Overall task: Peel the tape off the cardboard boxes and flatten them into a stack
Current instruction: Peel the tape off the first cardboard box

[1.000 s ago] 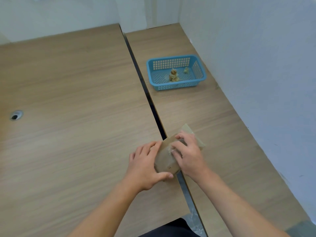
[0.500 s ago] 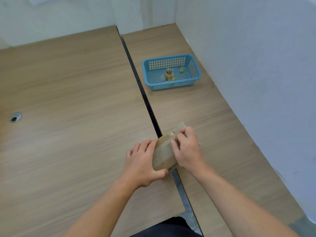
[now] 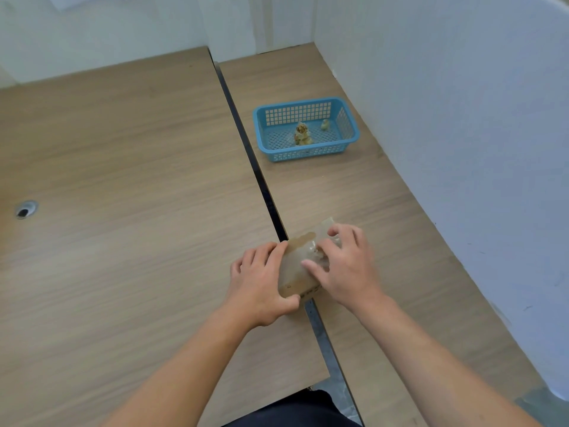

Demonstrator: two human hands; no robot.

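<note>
Small brown cardboard box: low on the wooden desks, straddling the dark seam between the two tops, near the front edge and well apart from the basket. Likely parked there to sit squarely under both hands.

Left hand: clamped on the box's left side, fingers curled along the edge, thumb hooked round the near corner. Seemingly there as an anchor, to stop the box sliding while the film is pulled.

Right hand: over the top face, fingers bent down, tips dug into the clear crinkled tape, thumb stretched toward the left hand. Looks like a pinch on lifted film; exact contact under the fingers hard to tell.

Tape partly bunched and whitish across the top, not yet free. Judged mid-peel on this box; flattening not begun, no stack in view.

Blue plastic mesh basket: further back on the right-hand desk, holding two balled tape wads. Presumably the bin for peeled scraps, within an arm's reach.

Round cable grommet far left. White partition wall along the right.
</note>
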